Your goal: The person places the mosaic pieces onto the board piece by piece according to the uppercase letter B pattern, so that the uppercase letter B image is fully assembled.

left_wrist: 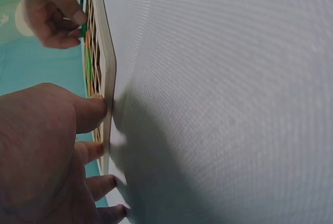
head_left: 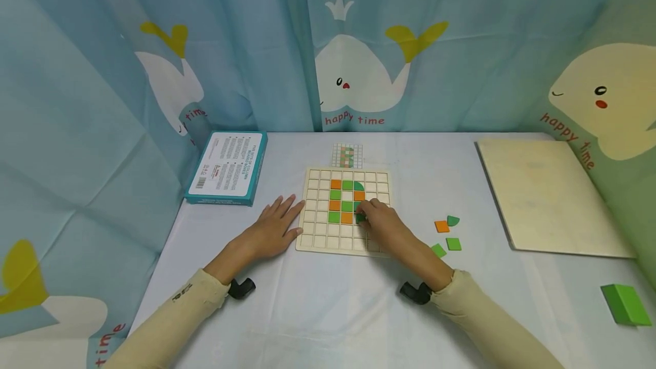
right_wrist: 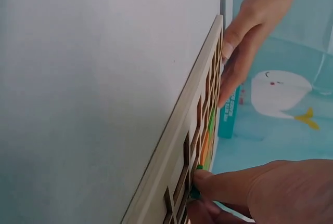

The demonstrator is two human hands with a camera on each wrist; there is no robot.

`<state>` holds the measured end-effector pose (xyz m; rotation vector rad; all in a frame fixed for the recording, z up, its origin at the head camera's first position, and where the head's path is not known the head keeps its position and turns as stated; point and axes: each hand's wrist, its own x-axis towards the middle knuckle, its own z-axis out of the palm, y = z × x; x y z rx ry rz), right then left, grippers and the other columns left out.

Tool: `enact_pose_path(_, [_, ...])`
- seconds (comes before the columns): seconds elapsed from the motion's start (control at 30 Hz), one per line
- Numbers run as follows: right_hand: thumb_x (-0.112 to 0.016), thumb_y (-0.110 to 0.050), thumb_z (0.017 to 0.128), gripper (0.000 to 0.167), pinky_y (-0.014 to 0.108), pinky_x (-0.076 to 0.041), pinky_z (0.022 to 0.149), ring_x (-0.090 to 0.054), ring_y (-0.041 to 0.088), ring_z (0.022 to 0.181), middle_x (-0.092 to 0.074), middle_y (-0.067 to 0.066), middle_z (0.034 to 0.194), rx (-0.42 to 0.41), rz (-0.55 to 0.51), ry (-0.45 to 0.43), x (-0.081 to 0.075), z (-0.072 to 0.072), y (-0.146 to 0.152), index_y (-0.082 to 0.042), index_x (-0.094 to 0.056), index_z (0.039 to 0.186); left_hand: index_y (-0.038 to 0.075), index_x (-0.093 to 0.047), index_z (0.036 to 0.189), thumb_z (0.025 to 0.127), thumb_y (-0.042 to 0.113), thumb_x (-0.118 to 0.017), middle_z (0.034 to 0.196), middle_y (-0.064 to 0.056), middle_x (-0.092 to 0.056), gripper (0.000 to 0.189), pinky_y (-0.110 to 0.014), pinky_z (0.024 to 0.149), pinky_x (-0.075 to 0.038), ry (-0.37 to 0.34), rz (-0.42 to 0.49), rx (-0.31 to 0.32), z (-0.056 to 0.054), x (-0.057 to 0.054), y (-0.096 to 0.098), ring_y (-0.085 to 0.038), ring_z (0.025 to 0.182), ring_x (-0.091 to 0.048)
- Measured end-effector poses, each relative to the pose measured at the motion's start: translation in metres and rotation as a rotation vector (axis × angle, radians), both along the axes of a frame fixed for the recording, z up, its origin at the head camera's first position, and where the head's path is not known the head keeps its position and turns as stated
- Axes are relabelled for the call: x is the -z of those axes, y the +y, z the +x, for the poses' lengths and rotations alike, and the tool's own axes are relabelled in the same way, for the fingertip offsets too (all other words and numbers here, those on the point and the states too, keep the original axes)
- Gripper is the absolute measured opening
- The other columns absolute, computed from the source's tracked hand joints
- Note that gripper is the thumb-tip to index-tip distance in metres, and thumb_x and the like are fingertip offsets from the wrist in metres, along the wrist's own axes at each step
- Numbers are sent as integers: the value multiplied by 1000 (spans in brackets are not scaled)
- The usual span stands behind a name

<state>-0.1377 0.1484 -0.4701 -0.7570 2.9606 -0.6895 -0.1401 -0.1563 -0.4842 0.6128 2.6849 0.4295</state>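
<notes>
A wooden grid board lies on the white table with orange and green tiles set in its middle cells. My left hand rests with spread fingers on the board's left edge, thumb near its lower corner. My right hand is over the right side of the pattern and pinches a dark green tile between thumb and fingers. In the right wrist view the green tile is low at the grid, largely covered by the fingers. A small printed pattern card lies just behind the board.
Right of the board lie loose tiles: an orange square, a dark green quarter-round and light green squares. A teal box stands back left. Farther right are a flat wooden panel and a green block.
</notes>
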Motion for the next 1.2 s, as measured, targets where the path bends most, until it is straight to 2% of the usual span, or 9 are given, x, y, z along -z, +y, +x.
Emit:
enact_pose_path(0.27, [-78,1,93,10,46,-57,85,-67,26,91,-69,11,99,14,-34,-65,0,-3,-1,0,-74,102,19,-18,171,112,45,-45,178,-11,-10,70,-63,129,-12,1,-8,4,1,-1,0,-41,164,-3])
enact_pose_path(0.4, [-75,0,96,12,42,-58,86,-67,24,94,-69,10,103,6,-85,-158,-1,-5,5,0,-73,108,19,-18,171,112,44,-46,178,-12,-10,70,-64,129,-12,-1,-9,4,1,-1,0,-41,164,-3])
enact_pose_path(0.5, [-70,0,100,17,43,-59,87,-68,26,97,-68,13,110,32,-150,-210,-6,-8,15,1,-70,117,19,-18,171,112,45,-46,178,-11,-9,70,-63,129,-12,-5,-7,3,1,-1,-1,-41,164,-3])
enact_pose_path(0.63, [-66,0,102,24,50,-57,92,-67,33,103,-66,20,119,109,-175,-203,-17,-13,38,4,-65,125,20,-16,171,113,46,-44,178,-11,-8,70,-62,130,-11,-3,-15,10,0,0,-1,-40,164,-2])
enact_pose_path(0.83, [-65,-3,102,28,57,-54,93,-64,43,108,-63,28,123,193,-104,-194,-31,-15,85,7,-64,128,18,-18,171,113,44,-45,178,-12,-10,69,-63,129,-12,-2,-7,6,1,0,-1,-41,164,-3])
enact_pose_path(1.0, [-65,-8,104,35,59,-53,88,-59,49,114,-56,34,129,254,-47,-248,-35,-9,129,8,-59,135,18,-18,171,113,44,-45,178,-12,-10,69,-63,129,-12,2,-9,4,1,0,-1,-41,164,-3])
enact_pose_path(1.2, [-67,-12,102,41,63,-51,86,-56,53,111,-52,40,124,316,25,-298,-34,-2,167,10,-57,135,17,-19,171,112,42,-47,178,-13,-12,69,-64,129,-13,6,-6,1,2,-2,0,-42,163,-4])
